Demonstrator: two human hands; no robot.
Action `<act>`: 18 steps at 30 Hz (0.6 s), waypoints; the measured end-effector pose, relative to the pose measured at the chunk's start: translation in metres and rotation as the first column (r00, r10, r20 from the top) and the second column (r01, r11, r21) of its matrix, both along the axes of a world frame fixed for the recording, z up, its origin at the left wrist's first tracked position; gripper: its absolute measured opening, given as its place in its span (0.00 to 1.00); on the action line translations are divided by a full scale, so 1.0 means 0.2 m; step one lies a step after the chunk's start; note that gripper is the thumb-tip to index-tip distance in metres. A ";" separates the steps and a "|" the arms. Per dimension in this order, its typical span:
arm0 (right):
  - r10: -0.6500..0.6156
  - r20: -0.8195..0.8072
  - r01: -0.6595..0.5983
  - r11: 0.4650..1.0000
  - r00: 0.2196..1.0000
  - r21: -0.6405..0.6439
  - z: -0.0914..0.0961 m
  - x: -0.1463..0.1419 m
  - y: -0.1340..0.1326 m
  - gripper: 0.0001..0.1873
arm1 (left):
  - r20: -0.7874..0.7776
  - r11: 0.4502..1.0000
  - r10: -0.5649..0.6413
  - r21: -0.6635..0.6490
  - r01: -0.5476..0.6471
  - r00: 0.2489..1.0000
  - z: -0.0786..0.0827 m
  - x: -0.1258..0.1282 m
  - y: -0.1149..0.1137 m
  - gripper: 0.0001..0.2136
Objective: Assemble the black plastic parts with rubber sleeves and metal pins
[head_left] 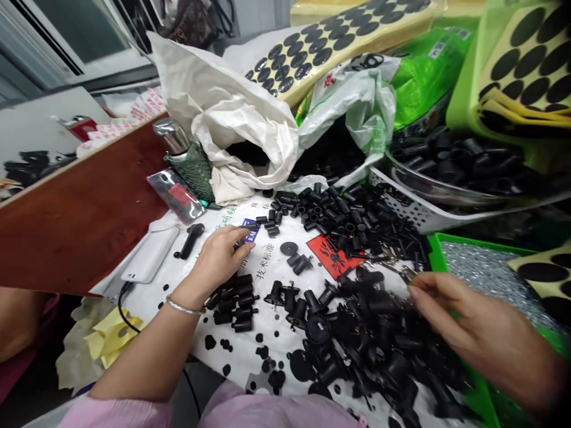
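Observation:
My left hand (223,258) is over the white paper-covered table, its curled fingers closed around a small black plastic sleeve, mostly covered by the fingers. Right beside its fingertips lie several loose black sleeves (272,224), at the edge of a larger pile of them (343,214). My right hand (464,324) pinches a small metal piece (407,274) between thumb and forefinger, too small to name exactly. Below it spreads a heap of black plastic fittings (379,333). A short row of black assembled parts (236,303) lies under my left wrist.
A green tray (439,252) of small silvery pieces stands at the right. Behind are a white perforated basket (401,205), a clear bowl of black tubes (455,160) and open white bags (250,119). A phone (176,195) and white power bank (149,255) lie left.

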State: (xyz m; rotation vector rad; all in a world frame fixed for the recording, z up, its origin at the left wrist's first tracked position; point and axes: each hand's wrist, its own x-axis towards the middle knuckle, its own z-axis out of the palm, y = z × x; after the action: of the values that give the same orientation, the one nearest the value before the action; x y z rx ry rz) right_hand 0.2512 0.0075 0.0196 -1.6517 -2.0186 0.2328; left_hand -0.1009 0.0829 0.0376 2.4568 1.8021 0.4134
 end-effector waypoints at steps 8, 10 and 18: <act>-0.050 -0.013 0.051 0.994 0.999 0.100 -0.03 0.01 -0.04 0.09 | -0.100 0.997 -0.061 -0.048 0.056 0.993 0.04 0.11 0.20 0.11; -0.033 -0.035 0.038 0.989 0.999 0.143 -0.03 0.01 -0.05 0.08 | -0.105 0.989 -0.127 -0.094 0.117 0.986 0.04 0.18 0.21 0.11; 0.047 -0.175 -0.010 0.979 0.983 0.204 -0.02 -0.01 -0.11 0.07 | -0.011 0.934 -0.221 -0.290 0.208 0.975 -0.09 0.36 0.20 0.07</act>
State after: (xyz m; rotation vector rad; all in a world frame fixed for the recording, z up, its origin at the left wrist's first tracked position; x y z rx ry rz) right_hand 0.2493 -0.0142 0.0152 -1.4249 -1.8662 0.1734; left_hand -0.0295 0.1224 0.0199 2.4327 1.4621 0.0745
